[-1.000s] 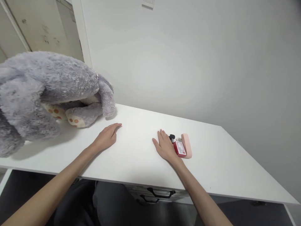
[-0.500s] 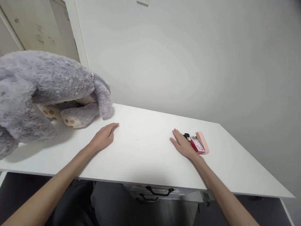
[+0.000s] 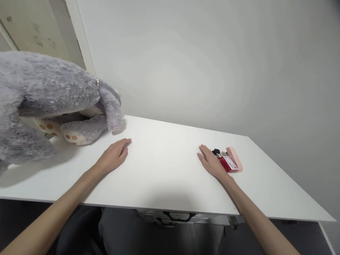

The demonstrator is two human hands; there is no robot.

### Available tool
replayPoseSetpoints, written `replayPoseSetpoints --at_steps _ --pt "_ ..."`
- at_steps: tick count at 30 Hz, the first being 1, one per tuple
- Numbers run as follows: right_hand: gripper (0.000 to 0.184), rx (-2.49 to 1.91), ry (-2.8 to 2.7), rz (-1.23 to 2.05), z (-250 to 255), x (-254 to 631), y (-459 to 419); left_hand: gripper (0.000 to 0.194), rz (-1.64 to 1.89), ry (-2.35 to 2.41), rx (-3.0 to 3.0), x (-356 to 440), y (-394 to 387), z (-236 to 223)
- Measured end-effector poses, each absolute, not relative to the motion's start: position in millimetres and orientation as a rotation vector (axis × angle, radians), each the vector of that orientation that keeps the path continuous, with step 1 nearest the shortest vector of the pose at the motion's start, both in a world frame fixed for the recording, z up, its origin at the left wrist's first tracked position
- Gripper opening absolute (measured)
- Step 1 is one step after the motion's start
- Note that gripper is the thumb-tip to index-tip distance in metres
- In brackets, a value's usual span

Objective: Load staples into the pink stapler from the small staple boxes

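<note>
My left hand [image 3: 113, 156] rests on the white desk [image 3: 162, 163] with its fingers stretched out and nothing in it. On the right, my right hand [image 3: 211, 162] lies on the desk, fingers extended and thumb apart, also holding nothing. Just beside it is a red and white box [image 3: 228, 164], partly hidden by the hand. A small black-headed item [image 3: 216, 151] sits behind the box; its kind is unclear. Against the box's right side lies a pink case-like object [image 3: 235, 159].
A big grey plush toy [image 3: 61, 85] with cream, brown-dotted foot pads takes up the desk's left end. A pale wall [image 3: 170, 71] runs along the back. Below the front edge are drawers with black handles [image 3: 179, 216].
The view has shifted slightly, and the plush toy appears further left. My right hand sits a little further right in the picture, and more of the black-headed item shows. My left thumb stands further out.
</note>
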State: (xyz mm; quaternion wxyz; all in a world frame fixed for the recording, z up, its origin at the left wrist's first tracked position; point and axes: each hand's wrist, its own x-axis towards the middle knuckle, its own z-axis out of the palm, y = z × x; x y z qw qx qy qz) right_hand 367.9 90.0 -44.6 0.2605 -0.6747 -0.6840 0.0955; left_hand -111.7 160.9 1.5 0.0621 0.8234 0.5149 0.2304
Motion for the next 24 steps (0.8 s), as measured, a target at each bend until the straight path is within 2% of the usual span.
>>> replayPoseSetpoints --at_steps 6,13,24 --pt "0.072 -1.871 -2.000 0.204 -42 359 98 0.063 0.538 1.588 2.590 -109 167 -3" --pt "0.088 -1.797 -2.224 0.273 -33 317 137 0.072 0.257 1.700 2.596 -91 185 -4" --pt "0.092 -1.730 -2.249 0.395 -21 283 162 0.076 0.212 1.682 2.617 -37 235 -7"
